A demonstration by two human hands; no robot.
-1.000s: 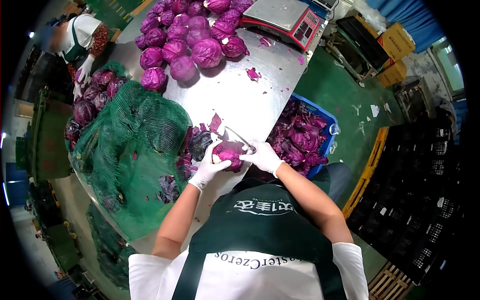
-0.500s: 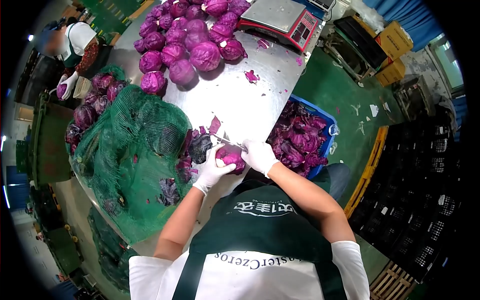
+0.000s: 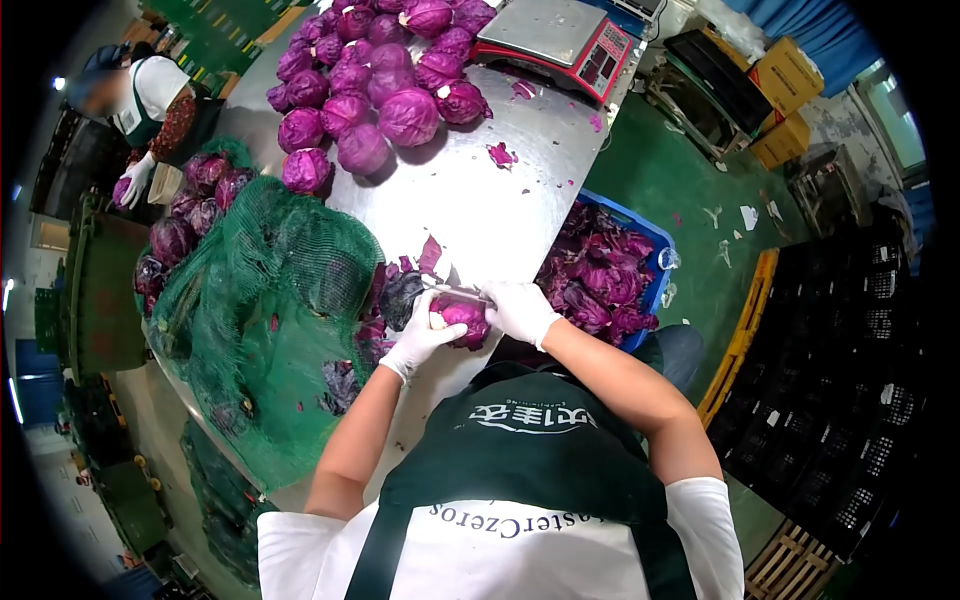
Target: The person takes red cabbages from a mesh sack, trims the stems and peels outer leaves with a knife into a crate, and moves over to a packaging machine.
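My left hand (image 3: pixel 428 338), in a white glove, is closed around a red cabbage (image 3: pixel 466 322) at the table's near edge. The cabbage's pale stem end shows by my left thumb. My right hand (image 3: pixel 519 312), gloved too, grips a knife (image 3: pixel 458 293) whose thin blade lies across the far side of the cabbage; its handle is hidden in the fist. Dark trimmed outer leaves (image 3: pixel 400 300) lie just left of my left hand. A loose purple leaf (image 3: pixel 430 254) rests beyond the blade.
Red cabbages (image 3: pixel 408 117) are heaped at the table's far end beside a red scale (image 3: pixel 560 45). Green netting (image 3: pixel 290 250) covers the left side. A blue crate (image 3: pixel 660 250) of cabbage leaves stands at right. Another person (image 3: pixel 150 110) holds a cabbage at far left.
The knife has come down from a slant to lie nearly flat against the cabbage. My right hand has shifted slightly. The other person's hand with a cabbage has lowered a little.
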